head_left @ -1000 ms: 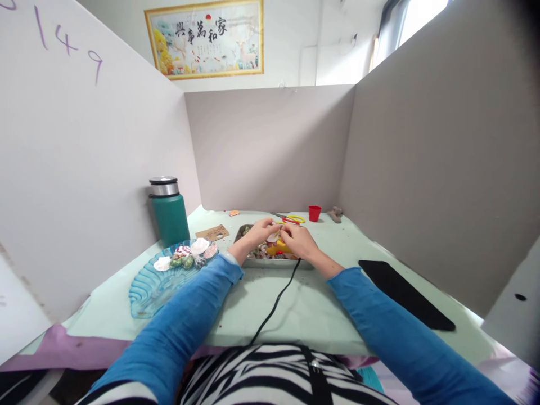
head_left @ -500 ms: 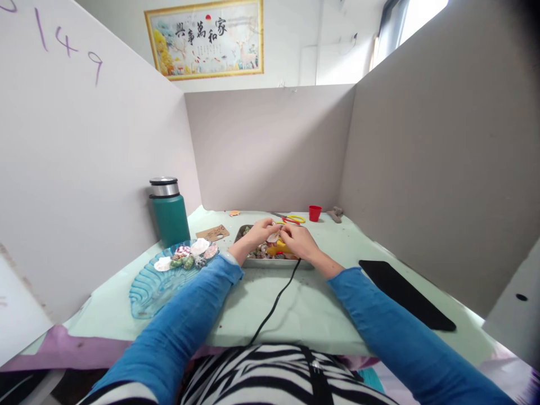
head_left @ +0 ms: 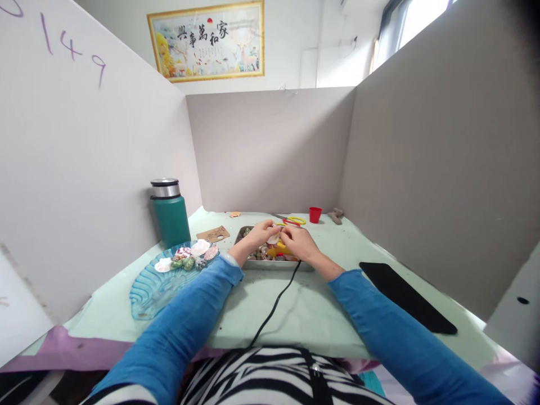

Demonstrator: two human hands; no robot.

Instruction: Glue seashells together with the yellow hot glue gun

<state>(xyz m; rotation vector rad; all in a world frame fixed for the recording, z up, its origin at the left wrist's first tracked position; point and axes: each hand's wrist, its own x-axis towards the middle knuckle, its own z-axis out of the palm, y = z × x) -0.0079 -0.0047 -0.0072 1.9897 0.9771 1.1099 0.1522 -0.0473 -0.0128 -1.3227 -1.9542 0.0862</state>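
Both hands meet over a shallow metal tray [head_left: 278, 264] in the middle of the table. My left hand [head_left: 262, 232] grips a pale seashell [head_left: 274, 238] above the tray. My right hand [head_left: 296, 239] is closed in a pinch at the shell's right side; whatever its fingertips hold is too small to make out. Under the hands the tray contains several small shells [head_left: 258, 253] and a yellow object [head_left: 283, 248], partly hidden. A black cord [head_left: 275, 305] runs from the tray's front edge toward my body.
A blue shell-shaped plate [head_left: 145, 292] bearing several shells [head_left: 188, 256] lies at left, before a green bottle [head_left: 171, 219] and brown card [head_left: 213, 234]. Scissors [head_left: 294, 220], a red cup [head_left: 315, 215] and grey-brown driftwood [head_left: 336, 216] are behind. A black pad [head_left: 405, 295] lies right.
The view has shifted very slightly. Both hands stay together over the tray, and the shell between them is turned or tilted a little differently.
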